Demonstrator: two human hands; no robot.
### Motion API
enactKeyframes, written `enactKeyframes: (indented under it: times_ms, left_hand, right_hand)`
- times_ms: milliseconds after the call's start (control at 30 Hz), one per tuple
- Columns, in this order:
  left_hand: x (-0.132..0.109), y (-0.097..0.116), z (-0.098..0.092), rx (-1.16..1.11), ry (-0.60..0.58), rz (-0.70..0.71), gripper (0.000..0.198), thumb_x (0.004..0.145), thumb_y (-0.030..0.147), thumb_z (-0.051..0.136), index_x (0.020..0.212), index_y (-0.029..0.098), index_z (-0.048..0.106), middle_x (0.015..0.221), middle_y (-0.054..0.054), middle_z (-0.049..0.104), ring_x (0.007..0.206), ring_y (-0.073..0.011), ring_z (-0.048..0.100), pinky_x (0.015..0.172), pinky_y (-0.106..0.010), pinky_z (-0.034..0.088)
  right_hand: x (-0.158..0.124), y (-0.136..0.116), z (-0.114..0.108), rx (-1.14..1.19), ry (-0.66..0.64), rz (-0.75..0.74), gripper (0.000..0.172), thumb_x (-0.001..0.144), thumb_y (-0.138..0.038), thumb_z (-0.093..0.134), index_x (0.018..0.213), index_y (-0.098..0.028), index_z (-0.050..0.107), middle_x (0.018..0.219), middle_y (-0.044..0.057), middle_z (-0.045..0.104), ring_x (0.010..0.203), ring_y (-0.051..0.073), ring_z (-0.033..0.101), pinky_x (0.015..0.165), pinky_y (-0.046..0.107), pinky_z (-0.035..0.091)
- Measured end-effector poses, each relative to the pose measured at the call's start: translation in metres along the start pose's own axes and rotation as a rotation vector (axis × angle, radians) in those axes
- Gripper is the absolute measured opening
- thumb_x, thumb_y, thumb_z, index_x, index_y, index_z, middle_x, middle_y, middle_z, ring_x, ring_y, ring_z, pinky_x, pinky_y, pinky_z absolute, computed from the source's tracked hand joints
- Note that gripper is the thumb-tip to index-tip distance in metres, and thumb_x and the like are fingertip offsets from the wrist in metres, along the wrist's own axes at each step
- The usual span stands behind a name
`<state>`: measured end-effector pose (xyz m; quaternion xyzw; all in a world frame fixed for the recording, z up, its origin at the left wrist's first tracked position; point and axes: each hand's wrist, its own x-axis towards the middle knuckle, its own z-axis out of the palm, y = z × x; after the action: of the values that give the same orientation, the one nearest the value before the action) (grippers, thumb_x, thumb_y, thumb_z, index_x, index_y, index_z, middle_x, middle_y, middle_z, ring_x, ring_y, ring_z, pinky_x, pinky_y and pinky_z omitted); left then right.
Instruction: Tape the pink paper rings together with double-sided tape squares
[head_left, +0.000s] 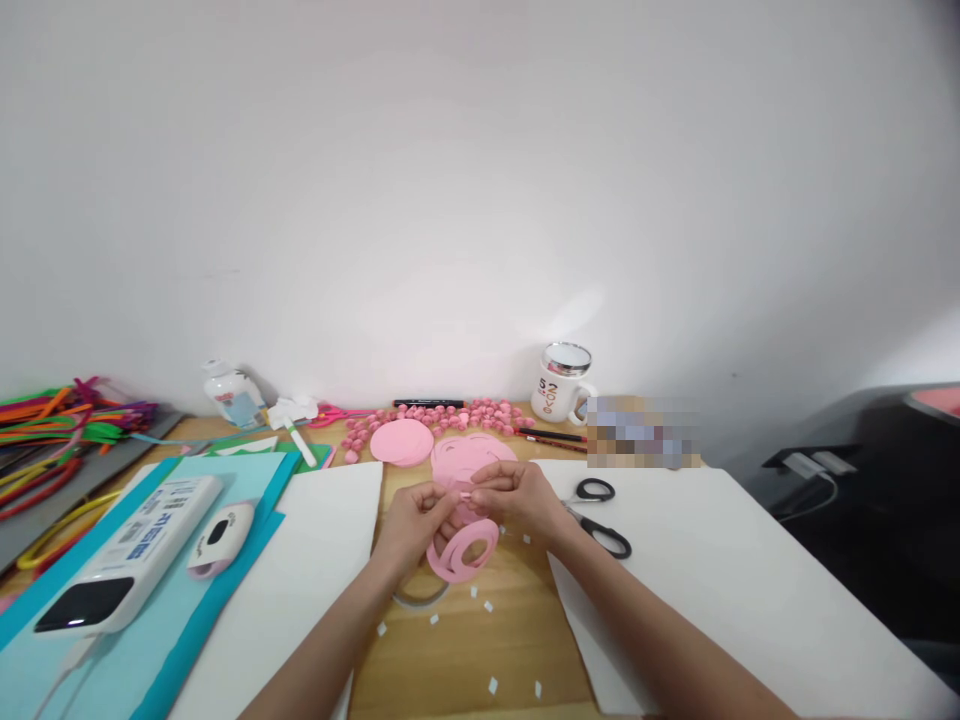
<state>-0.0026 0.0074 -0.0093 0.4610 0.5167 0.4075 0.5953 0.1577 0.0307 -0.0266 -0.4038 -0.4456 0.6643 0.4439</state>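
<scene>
Over the middle of the table, my left hand and my right hand meet, fingertips close together. Both pinch the small end of a pink paper spiral, whose curled strip hangs below the fingers in loops. Just behind the hands lies a spread pile of pink paper circles, partly covered by my right hand. A separate pink paper disc rests to its left. Beneath the spiral, a roll of tape shows only in part. Black-handled scissors lie to the right of my right hand.
Pink rolled paper pieces cluster by the wall near a white mug. White paper sheets flank the work area. Small white scraps dot the wood. At left are a power bank, a white bottle and colourful pipe cleaners.
</scene>
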Motion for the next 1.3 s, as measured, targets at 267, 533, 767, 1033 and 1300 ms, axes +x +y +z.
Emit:
enactKeyframes:
  times_ms: [267,533,767,1033,1300]
  left_hand:
    - [-0.0002,-0.0001,-0.0009,0.014,-0.034,-0.017,0.029,0.063,0.041,0.064,0.063,0.013,0.057,0.046,0.000,0.061,0.036,-0.0099,0.053,0.034,-0.017,0.039]
    - [-0.0007,-0.0002,-0.0009,0.033,-0.052,-0.015,0.030,0.064,0.040,0.064,0.065,0.012,0.057,0.048,-0.001,0.062,0.037,-0.0107,0.055,0.036,-0.018,0.041]
    - [-0.0012,0.0005,0.0002,0.037,-0.058,-0.015,0.029,0.064,0.040,0.065,0.063,0.012,0.057,0.044,0.001,0.059,0.034,-0.0092,0.052,0.035,-0.018,0.041]
    - [-0.0002,0.0007,-0.0009,0.005,-0.028,-0.024,0.030,0.064,0.041,0.065,0.063,0.012,0.057,0.046,0.000,0.061,0.035,-0.0092,0.053,0.034,-0.017,0.040]
    - [-0.0003,-0.0009,0.0000,-0.008,-0.040,-0.026,0.030,0.063,0.040,0.066,0.064,0.011,0.056,0.048,-0.001,0.061,0.034,-0.0099,0.053,0.032,-0.017,0.040]
  right_hand:
    - [0.0018,0.0023,-0.0020,-0.027,-0.002,-0.010,0.042,0.043,-0.029,0.080,0.078,-0.012,0.063,0.065,0.006,0.069,0.054,0.016,0.062,0.055,0.028,0.049]
    - [0.0002,-0.0001,-0.0007,-0.081,-0.003,-0.049,0.043,0.042,-0.031,0.079,0.077,-0.012,0.062,0.063,0.004,0.067,0.051,0.013,0.060,0.051,0.025,0.048]
    - [-0.0007,-0.0022,0.0014,-0.097,0.014,-0.059,0.041,0.043,-0.030,0.079,0.075,-0.012,0.062,0.064,0.003,0.067,0.052,0.013,0.060,0.052,0.025,0.049]
    - [-0.0026,-0.0050,0.0005,-0.031,-0.069,-0.034,0.047,0.046,-0.030,0.079,0.087,-0.013,0.063,0.092,0.012,0.068,0.079,0.023,0.065,0.071,0.035,0.051]
    - [-0.0030,-0.0066,0.0035,0.019,-0.066,-0.037,0.046,0.045,-0.032,0.079,0.084,-0.013,0.063,0.082,0.011,0.070,0.071,0.022,0.066,0.069,0.035,0.052]
